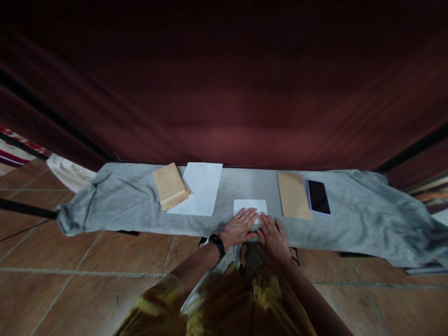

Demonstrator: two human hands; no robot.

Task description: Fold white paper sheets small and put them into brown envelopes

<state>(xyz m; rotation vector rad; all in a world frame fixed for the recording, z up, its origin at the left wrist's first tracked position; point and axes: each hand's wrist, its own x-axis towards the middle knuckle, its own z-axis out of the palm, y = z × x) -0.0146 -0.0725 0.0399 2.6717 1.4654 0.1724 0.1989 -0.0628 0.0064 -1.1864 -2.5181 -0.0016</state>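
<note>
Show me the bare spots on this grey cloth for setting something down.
Bare grey cloth lies left of the envelope stack, right of the phone (rumpled), and behind the small white paper, between the white sheet and the single brown envelope. Crowded at the front middle: left hand and right hand lie on that paper.

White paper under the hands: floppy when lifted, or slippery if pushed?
The white paper looks thin and flat, so probably light and floppy. The left hand and right hand lie flat on its near edge; it likely creases easily. The grey cloth beneath looks soft, so pushing may drag.
</note>
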